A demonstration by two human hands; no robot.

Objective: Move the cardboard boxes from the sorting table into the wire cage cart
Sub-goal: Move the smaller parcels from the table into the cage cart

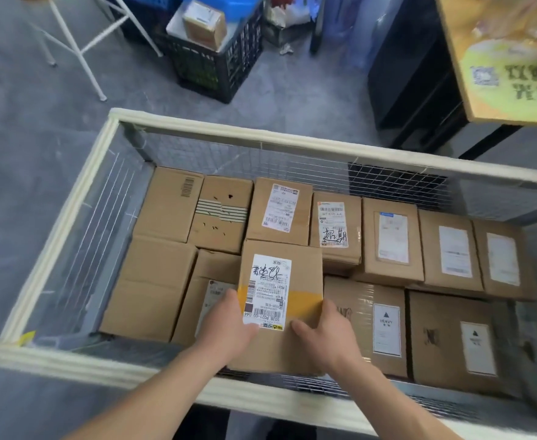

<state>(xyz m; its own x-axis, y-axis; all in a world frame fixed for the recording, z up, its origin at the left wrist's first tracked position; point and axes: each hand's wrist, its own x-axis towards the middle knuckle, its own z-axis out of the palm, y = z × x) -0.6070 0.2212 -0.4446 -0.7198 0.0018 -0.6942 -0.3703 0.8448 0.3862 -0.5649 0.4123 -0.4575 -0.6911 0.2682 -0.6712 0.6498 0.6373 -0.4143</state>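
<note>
- Box (279, 281) is mid-frame, inside the cart (292, 141), over the near row, with label and yellow tape facing up.
- Left hand (229, 325) clamps its left edge, thumb on top by the barcode.
- Right hand (327, 331) clamps its right edge, thumb on the lid. Both hands are wrapped on it.
- I read the step as lowering it into the near-row slot between the labelled box (211, 300) at left and the HEAVY box (384, 325) at right.
- I can't tell if its base is down. Its top looks higher than the neighbours', so I judge it's not seated, or it's resting on something hidden.
- Far row (333, 223) runs across the frame along the back mesh, packed side by side.
- To do it well, I'd keep it level, square it to the neighbours' edges and lower it straight down, with no dragging across labels.
- The slot looks tight and fingers down the sides could get pinched, so I'd shift the grip to the top corners before it seats.
- I'd hold on until it sits flat. If it tilts onto the labelled box, I'd nudge it right.
- The near rim is just under the wrists, so I'd keep the forearms clear of it.
- Crate (216, 68) on the floor, upper centre-left, has a small box on top and isn't part of this step.
- I can't pick out the sorting table for sure.
</note>
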